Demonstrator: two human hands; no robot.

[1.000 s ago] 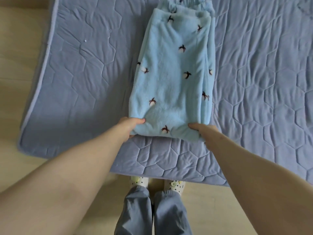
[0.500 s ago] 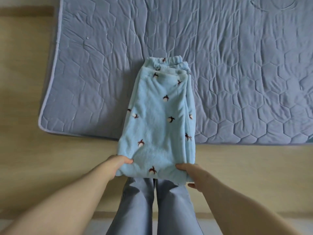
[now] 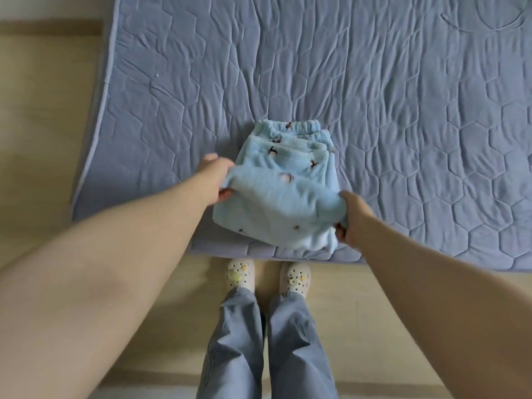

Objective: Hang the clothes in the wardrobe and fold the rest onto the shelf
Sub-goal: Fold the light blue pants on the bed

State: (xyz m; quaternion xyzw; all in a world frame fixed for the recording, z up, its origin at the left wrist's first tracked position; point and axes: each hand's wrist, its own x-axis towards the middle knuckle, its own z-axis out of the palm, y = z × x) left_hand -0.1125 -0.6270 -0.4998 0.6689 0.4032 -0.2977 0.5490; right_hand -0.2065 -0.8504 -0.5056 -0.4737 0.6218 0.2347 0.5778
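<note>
Light blue fleece pyjama trousers [image 3: 283,197] with small dark and pink motifs lie on the near edge of a blue-grey quilted mattress pad [image 3: 374,110]. They are folded over on themselves, the elastic waistband at the far end. My left hand [image 3: 215,177] grips the left side of the upper fold. On the right side, my right hand [image 3: 353,220] holds the fold's near corner. Both hands have fabric pinched in the fingers, with the fingertips partly hidden by it.
The pad lies on a light wooden floor [image 3: 43,139], its left edge and near edge in view. My legs in grey-blue trousers [image 3: 267,341] and pale perforated clogs [image 3: 240,273] stand just in front of the pad's near edge.
The long folded trousers were lifted at their near end and carried forward over the far half. The bundle is now about half as long, lying on the pad.
</note>
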